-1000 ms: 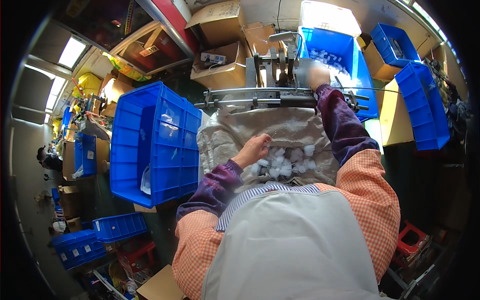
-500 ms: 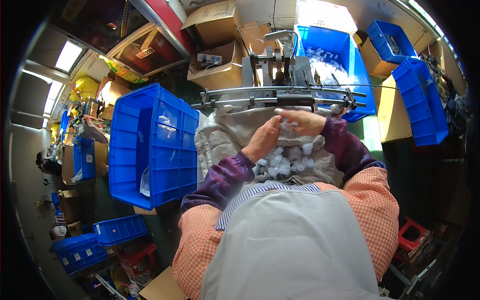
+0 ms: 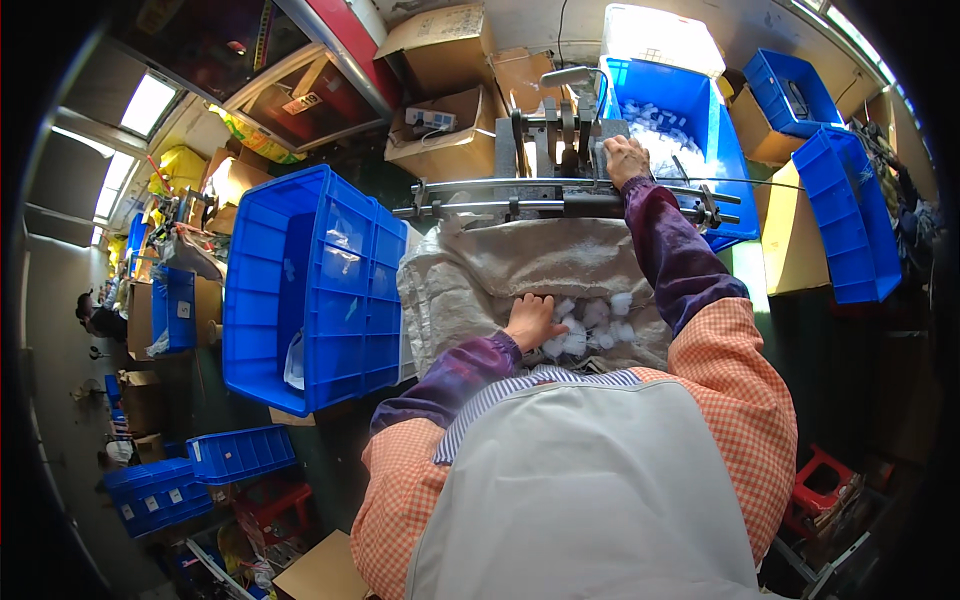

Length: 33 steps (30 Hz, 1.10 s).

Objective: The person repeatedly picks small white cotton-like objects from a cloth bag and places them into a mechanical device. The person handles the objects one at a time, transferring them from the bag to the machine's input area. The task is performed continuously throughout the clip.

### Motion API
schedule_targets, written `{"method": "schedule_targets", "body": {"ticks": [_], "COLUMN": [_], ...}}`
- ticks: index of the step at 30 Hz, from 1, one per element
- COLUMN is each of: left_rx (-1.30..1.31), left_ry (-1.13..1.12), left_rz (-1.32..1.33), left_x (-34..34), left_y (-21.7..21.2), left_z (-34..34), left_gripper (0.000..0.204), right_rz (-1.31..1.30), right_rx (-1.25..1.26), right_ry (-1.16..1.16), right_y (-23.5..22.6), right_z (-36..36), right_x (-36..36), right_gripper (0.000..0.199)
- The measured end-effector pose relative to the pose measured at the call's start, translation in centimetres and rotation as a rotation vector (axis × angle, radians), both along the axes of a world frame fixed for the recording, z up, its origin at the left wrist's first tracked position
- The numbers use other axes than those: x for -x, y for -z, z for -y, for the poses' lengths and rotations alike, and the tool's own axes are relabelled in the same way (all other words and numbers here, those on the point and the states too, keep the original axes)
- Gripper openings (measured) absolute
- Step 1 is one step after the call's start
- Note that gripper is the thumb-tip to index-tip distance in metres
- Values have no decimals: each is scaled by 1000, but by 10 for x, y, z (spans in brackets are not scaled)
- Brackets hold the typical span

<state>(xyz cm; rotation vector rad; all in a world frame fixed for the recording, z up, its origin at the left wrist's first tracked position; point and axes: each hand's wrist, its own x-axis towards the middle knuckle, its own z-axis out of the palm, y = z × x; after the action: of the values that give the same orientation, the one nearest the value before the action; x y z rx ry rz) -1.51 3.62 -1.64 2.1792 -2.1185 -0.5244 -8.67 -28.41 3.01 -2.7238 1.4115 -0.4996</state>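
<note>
My left hand [image 3: 531, 322] lies with spread fingers at the left edge of a pile of small white translucent plastic pieces [image 3: 596, 322]. The pile rests on a grey-beige woven sack [image 3: 470, 262] draped in front of me. Stretched forward, my right hand [image 3: 627, 158] is at the right side of a dark metal bench machine [image 3: 560, 140], back of the hand up. Its fingers curl down, and whatever they hold is hidden. Two chrome bars [image 3: 480, 206] run across the machine's near side, beneath my right forearm.
A blue bin [image 3: 735, 160] holding many white pieces stands beyond my right hand. At left, a large blue crate [image 3: 330, 290] rests on its side. Cardboard boxes [image 3: 440, 140] sit behind the machine, and another blue crate [image 3: 846, 212] leans at far right.
My hands were together above the pile and have parted. The left came down to the pieces; the right reached forward to the machine's right side. The view shifted slightly.
</note>
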Motion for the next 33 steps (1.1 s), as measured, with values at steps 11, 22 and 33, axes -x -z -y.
{"method": "schedule_targets", "body": {"ticks": [11, 22, 33], "left_rx": [-76, -126, -277], "left_ry": [-131, 82, 7], "left_rz": [-121, -293, -175], "left_x": [-8, -25, -46], "left_y": [18, -2, -32], "left_z": [0, -6, -7], "left_gripper": [40, 30, 29], "right_rz": [28, -61, -34], "right_rx": [-90, -3, 78], "right_ry": [-71, 142, 79], "right_y": [2, 0, 13], "right_z": [13, 1, -24], "right_x": [-6, 7, -34], "right_gripper": [22, 28, 26]}}
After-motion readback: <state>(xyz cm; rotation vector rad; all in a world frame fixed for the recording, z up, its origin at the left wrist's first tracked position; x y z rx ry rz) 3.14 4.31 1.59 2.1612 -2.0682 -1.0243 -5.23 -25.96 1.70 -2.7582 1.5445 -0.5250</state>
